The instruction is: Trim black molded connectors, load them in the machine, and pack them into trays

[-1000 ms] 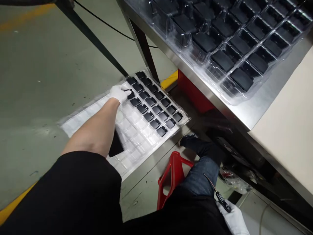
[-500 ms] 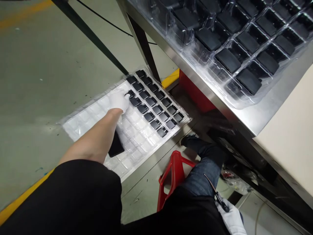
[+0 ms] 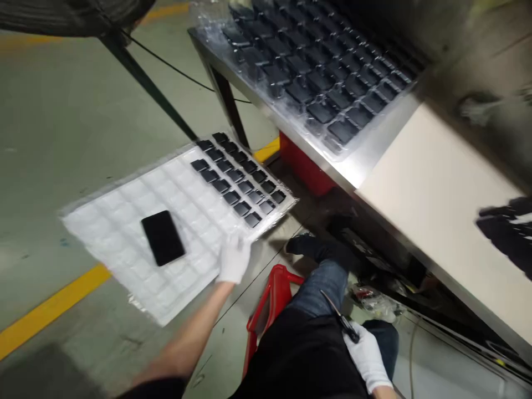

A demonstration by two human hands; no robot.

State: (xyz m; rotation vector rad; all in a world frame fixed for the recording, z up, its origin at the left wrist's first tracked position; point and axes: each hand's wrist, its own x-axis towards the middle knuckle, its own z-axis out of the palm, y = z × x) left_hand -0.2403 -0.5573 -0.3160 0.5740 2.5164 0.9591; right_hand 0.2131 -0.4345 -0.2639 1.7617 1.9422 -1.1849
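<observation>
Fingers of the left hand (image 3: 234, 259) meet the white blister tray (image 3: 124, 205) at its near edge, too blurred to tell whether pinching; the right hand (image 3: 366, 352) clasps a black-handled tool (image 3: 348, 328). Black plastic parts (image 3: 252, 219) lie up-right of the nearer left hand, at one end of the tray's long axis.

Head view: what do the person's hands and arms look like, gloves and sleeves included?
Both the left hand and right hand wear plain white gloves ending around the wrist. The left forearm is bare below a black sleeve; no right sleeve shows.
</observation>
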